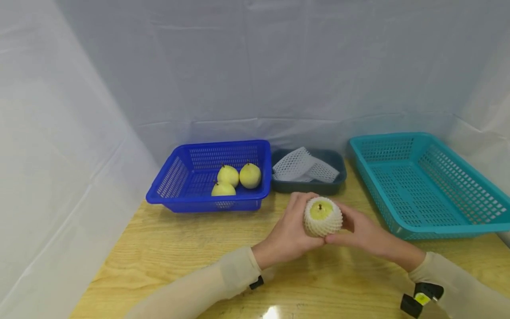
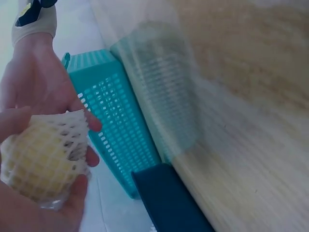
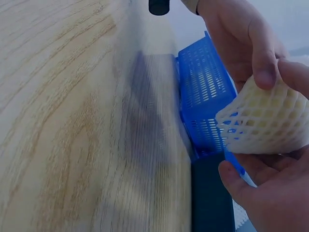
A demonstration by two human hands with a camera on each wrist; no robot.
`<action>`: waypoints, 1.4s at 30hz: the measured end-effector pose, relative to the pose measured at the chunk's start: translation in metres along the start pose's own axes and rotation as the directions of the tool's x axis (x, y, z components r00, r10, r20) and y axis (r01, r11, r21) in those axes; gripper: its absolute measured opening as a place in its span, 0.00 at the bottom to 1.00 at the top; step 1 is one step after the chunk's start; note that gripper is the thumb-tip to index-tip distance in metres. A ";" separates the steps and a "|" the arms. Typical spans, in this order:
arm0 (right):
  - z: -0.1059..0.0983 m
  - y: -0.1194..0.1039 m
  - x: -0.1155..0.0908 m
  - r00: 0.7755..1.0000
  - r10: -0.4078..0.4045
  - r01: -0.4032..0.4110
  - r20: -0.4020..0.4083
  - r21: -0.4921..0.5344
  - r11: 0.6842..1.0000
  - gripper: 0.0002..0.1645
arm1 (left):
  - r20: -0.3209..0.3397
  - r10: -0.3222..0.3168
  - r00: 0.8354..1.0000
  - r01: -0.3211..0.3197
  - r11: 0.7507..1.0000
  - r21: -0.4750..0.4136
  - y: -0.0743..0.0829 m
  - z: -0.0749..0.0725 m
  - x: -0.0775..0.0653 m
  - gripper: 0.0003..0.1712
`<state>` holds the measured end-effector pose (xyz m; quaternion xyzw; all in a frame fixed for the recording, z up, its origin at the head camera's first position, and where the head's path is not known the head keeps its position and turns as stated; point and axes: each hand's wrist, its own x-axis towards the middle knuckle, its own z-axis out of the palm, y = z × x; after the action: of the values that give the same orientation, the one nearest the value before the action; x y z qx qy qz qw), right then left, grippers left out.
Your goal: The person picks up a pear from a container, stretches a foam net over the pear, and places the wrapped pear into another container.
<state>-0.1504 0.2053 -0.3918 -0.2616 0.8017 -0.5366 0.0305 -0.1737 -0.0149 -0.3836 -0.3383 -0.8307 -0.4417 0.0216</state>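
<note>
A yellow-green pear (image 1: 321, 210) sits stem up inside a white foam net sleeve (image 1: 324, 226), held above the table between both hands. My left hand (image 1: 290, 234) grips it from the left, and my right hand (image 1: 365, 234) has thumb and fingers around the right side. In the left wrist view the foam net (image 2: 46, 157) covers most of the pear, its edge extending past the fruit. Both hands also meet around the netted pear in the right wrist view, where the net's loose edge (image 3: 234, 128) stands out to the left.
A blue basket (image 1: 217, 205) at back left holds three pears (image 1: 228, 176). Beside it a dark green tray (image 1: 307, 188) contains flat white foam nets (image 1: 295, 164). The teal basket (image 1: 414, 190) stands at right on the wooden table (image 1: 179, 239). White sheeting (image 1: 247, 66) hangs behind.
</note>
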 end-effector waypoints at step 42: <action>0.002 -0.005 0.006 0.990 -0.024 0.018 -0.140 -0.044 0.999 0.49 | -0.043 0.124 0.991 -0.112 0.969 0.218 0.008 -0.007 0.004 0.58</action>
<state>-0.1533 0.1995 -0.3870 -0.2320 0.8103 -0.5368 -0.0372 -0.1736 -0.0147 -0.3724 -0.3702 -0.8511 -0.3563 0.1077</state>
